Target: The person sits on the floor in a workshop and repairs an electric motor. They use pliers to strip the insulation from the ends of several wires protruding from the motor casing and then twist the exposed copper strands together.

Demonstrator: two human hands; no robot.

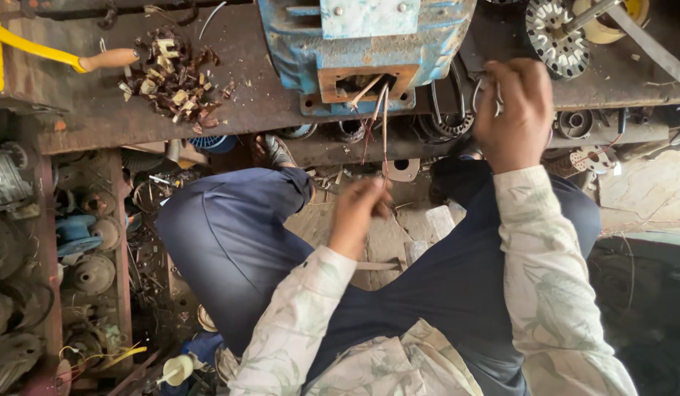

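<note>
Left hand (360, 211): pinching thin wires (382, 121) below the blue motor housing (365, 44).
Right hand (517, 110): fingers closed on wire, right of housing.
Bench edge (164, 136): open room below the housing.

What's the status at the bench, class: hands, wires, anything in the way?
Left hand pinching thin wires from the blue motor housing. Right hand raised, gripping a wire end; which one, unclear. Scrap pile sits left, apart.
</note>
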